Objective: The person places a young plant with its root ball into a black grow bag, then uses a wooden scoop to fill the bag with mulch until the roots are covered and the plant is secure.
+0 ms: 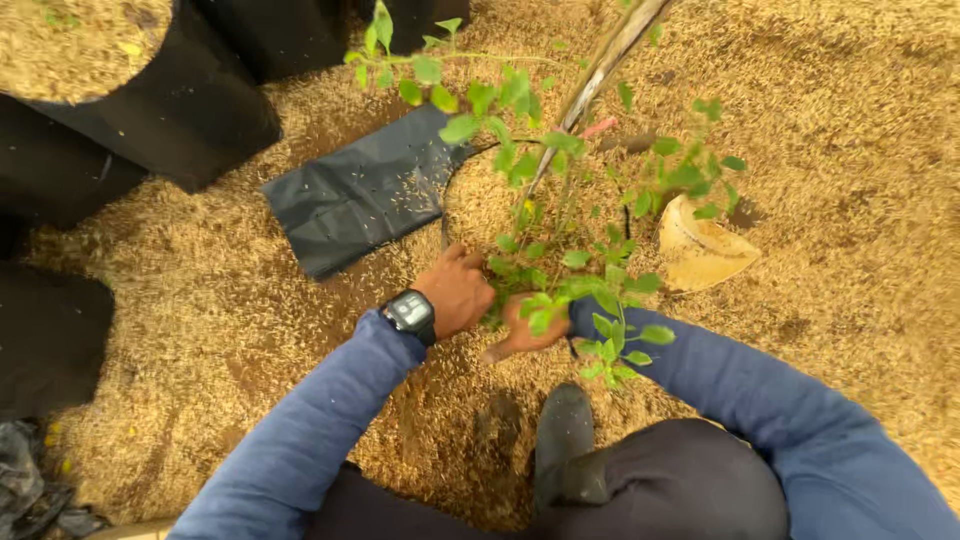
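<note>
The person crouches over a black grow bag (pixel 462 170) filled with rice husk, out of which a leafy sapling (pixel 560 230) rises beside a slanted support stick (pixel 600 70). The left hand (pixel 458 290), with a dark digital wristwatch (pixel 410 312) just behind it, lies palm down on the husk at the near rim of the bag, fingers together and curled slightly downward, clamped on nothing that can be seen. The right hand (pixel 522 330) sits touching or just beside it, half hidden under the sapling's lower leaves; its fingers appear pressed into the husk, though whether they grip the stem base cannot be told.

Judging by this, the step in hand is firming the husk around the foot of the sapling. The next move would seem to call for even downward pressure all round the stem, with care not to bend the thin shoots hanging over the right hand.

Beyond the left hand, an empty flattened black bag (pixel 360 195) lies on the husk-covered floor (pixel 850 150). Beyond the right hand lies a pale curved husk scoop or dry leaf sheath (pixel 700 250); which of the two is unclear. Farther past the left hand stand large filled black bags (pixel 190 110). The person's dark shoe (pixel 562 430) is planted just nearer than both hands.
</note>
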